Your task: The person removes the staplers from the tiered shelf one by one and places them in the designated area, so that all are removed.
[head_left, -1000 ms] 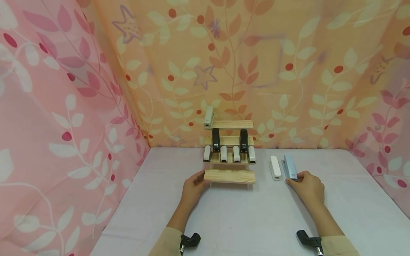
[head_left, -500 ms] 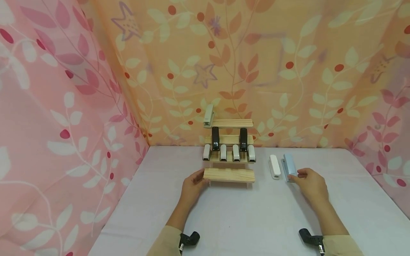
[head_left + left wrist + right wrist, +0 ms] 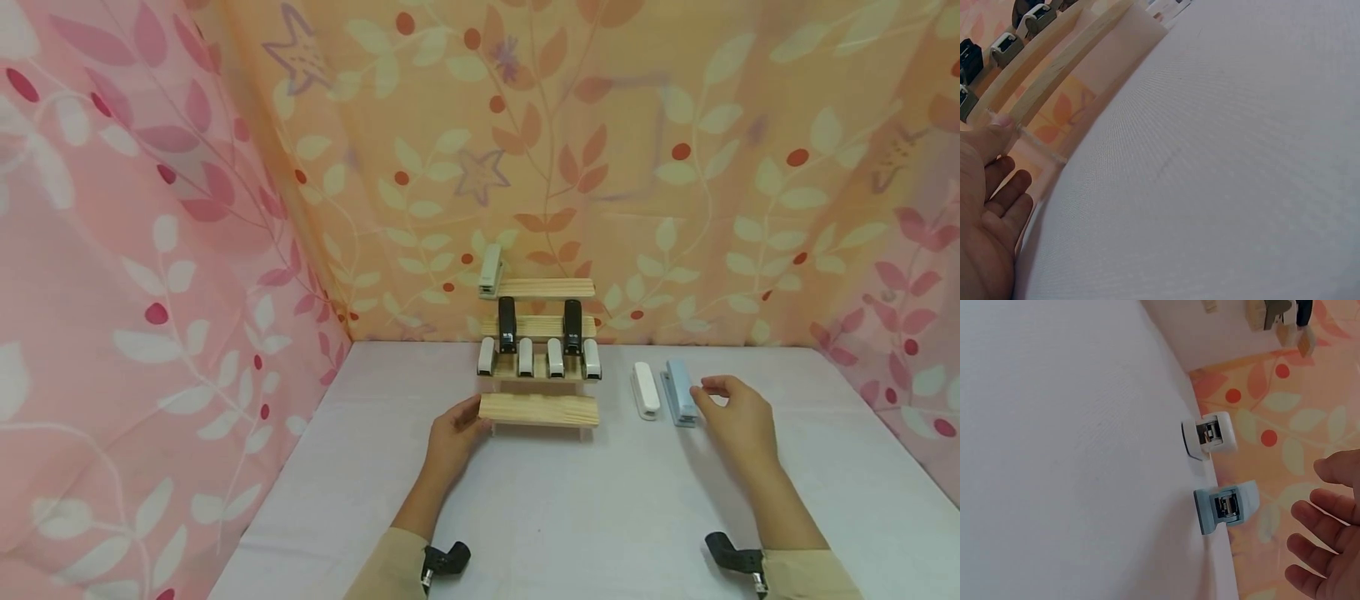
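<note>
My left hand (image 3: 452, 437) holds the left end of the lowest board of a wooden tiered rack (image 3: 538, 410), thumb against the board's end in the left wrist view. To the right of a light blue stapler (image 3: 680, 393) is my right hand (image 3: 738, 421), holding nothing. In the right wrist view its fingers (image 3: 1316, 519) are spread apart from the stapler. A white stapler (image 3: 645, 392) stands on the table beside the blue one. Several white staplers (image 3: 526, 357) line a middle board, with two black staplers (image 3: 507, 325) on the board behind them.
A pale green stapler (image 3: 491, 271) sits at the left end of the rack's top board (image 3: 547, 288). The white-covered table (image 3: 555, 517) ends at a flowered orange curtain (image 3: 637, 167). A pink curtain (image 3: 172, 275) hangs along the left side.
My right hand has let go of the light blue stapler and moved slightly right, away from it. My left hand has stayed at the rack's lowest board.
</note>
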Action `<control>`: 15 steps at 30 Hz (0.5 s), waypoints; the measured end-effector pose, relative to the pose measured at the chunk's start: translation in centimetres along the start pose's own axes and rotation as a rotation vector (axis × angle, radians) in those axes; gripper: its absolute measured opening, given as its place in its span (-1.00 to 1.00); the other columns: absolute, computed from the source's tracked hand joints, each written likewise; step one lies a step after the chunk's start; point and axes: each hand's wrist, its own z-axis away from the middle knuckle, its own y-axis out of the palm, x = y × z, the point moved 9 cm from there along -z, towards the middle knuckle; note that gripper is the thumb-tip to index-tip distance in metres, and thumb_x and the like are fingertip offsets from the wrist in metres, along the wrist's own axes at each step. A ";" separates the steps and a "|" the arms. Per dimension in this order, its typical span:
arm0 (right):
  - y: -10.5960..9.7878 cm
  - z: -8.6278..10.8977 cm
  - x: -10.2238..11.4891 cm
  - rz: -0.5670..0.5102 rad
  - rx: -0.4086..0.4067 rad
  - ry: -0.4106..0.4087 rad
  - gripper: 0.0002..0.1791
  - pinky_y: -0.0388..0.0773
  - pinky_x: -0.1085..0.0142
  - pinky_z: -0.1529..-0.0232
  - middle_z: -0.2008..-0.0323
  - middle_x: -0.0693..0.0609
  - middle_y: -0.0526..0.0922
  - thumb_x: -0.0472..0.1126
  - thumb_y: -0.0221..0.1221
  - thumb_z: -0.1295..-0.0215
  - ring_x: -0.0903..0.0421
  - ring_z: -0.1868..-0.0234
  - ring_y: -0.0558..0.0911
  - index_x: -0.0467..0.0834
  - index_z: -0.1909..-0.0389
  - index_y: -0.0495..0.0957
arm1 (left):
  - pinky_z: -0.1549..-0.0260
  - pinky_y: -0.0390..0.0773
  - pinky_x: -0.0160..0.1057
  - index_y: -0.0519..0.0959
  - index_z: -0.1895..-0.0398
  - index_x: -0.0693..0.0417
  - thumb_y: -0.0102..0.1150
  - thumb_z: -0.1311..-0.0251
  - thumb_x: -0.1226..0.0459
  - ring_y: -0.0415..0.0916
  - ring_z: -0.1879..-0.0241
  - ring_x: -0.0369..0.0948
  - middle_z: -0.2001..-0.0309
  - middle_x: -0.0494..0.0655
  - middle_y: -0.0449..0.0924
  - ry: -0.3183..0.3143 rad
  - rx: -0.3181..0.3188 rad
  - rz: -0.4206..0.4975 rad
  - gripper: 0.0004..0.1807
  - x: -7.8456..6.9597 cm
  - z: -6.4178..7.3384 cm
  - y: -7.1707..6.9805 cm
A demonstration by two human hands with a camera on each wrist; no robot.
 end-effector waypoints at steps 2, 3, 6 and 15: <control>-0.3 0.0 0.7 -0.009 -0.005 -0.017 -0.45 0.44 -0.33 -0.16 -0.13 -0.36 0.63 0.10 0.11 -0.52 -0.40 -0.23 0.49 -0.30 -0.18 0.55 | -0.20 0.60 -0.27 0.49 -0.33 0.32 0.39 -0.26 0.37 0.54 -0.28 0.07 -0.30 0.20 0.54 0.007 0.007 0.003 -0.42 -0.8 0.4 0.0; -0.4 0.0 1.0 -0.011 -0.004 -0.022 -0.46 0.44 -0.32 -0.15 -0.13 -0.35 0.63 0.10 0.11 -0.52 -0.40 -0.23 0.49 -0.30 -0.18 0.55 | -0.20 0.60 -0.27 0.49 -0.33 0.32 0.39 -0.26 0.37 0.54 -0.28 0.07 -0.30 0.20 0.55 0.012 0.008 0.005 -0.43 -1.1 0.5 0.0; -0.5 -0.1 2.0 -0.021 0.007 -0.032 -0.45 0.44 -0.33 -0.15 -0.16 -0.35 0.62 0.11 0.11 -0.52 -0.41 -0.25 0.48 -0.29 -0.18 0.55 | -0.20 0.60 -0.27 0.49 -0.33 0.31 0.39 -0.26 0.36 0.54 -0.29 0.07 -0.30 0.20 0.55 0.014 0.007 0.015 -0.43 -1.4 0.7 0.0; -1.1 -0.6 5.2 -0.032 0.007 -0.081 -0.47 0.44 -0.33 -0.15 -0.19 -0.32 0.62 0.12 0.13 -0.51 -0.40 -0.29 0.45 -0.24 -0.18 0.57 | -0.21 0.59 -0.24 0.48 -0.34 0.32 0.39 -0.27 0.35 0.53 -0.29 0.07 -0.31 0.20 0.54 0.016 0.015 0.002 -0.42 -1.5 0.5 0.1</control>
